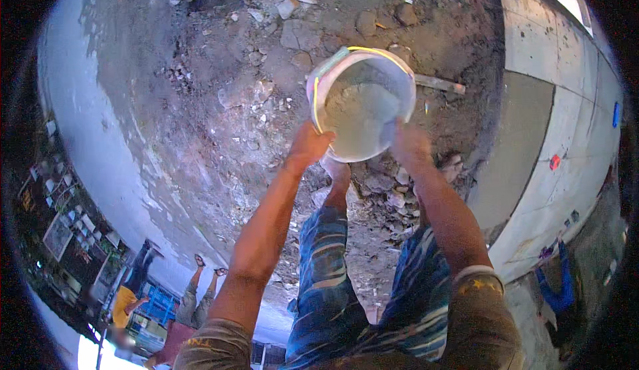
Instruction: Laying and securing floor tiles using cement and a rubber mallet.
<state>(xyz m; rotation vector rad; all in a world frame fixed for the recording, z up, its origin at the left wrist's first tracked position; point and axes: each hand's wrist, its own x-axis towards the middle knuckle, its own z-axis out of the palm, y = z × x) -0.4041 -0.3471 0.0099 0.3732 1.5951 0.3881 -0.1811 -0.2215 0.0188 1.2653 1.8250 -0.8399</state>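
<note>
A round white bucket [397, 76] hangs in front of me above the ground, held between both hands. Grey, wet-looking material like mortar [363, 107] fills part of it. Its yellow wire handle with a pale green grip [333, 64] lies along the far left of the rim. My left hand [311, 145] is closed on the near left edge, thumb over the rim. On the near right side, my right hand [411, 145] grips the bucket, somewhat blurred, with its fingers partly hidden. One bare foot [336, 168] shows just below the bucket.
Rough soil with broken stones [399, 187] surrounds my feet. A short wooden piece [440, 84] lies right of the bucket. To the right runs a paved strip with a smooth grey patch [512, 150] and a red object [554, 162]. People [126, 303] stand at lower left.
</note>
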